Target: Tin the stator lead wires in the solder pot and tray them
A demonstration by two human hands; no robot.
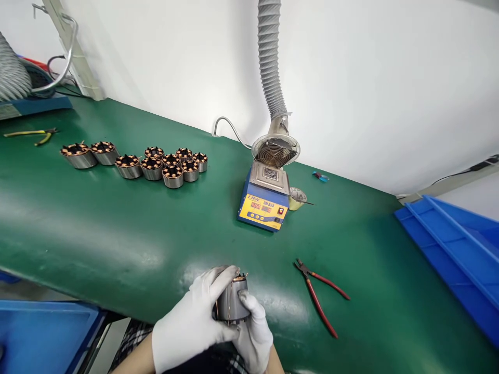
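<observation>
Between my gloved hands, at the near edge of the green bench, is a motor stator (235, 303) with a grey steel body and copper wire ends. My left hand (198, 306) wraps round its left side, fingers over the top and thumb underneath. On its right and lower side my right hand (254, 330) grips it, thumb pressed on the steel wall. Part of the stator is hidden behind the white gloves. To the right, apart from my hands, lie cutting pliers (317, 296) with red handles and parted jaws.
A solder pot (263, 202) with a lit display stands mid-bench under a fume hose (270, 57). Beside it is a small tin (297, 198). Several stators (172, 176) stand at left, yellow-handled pliers (31, 133) beyond. Blue bins (452, 249) flank the right; a blue tray (42, 332) is lower left.
</observation>
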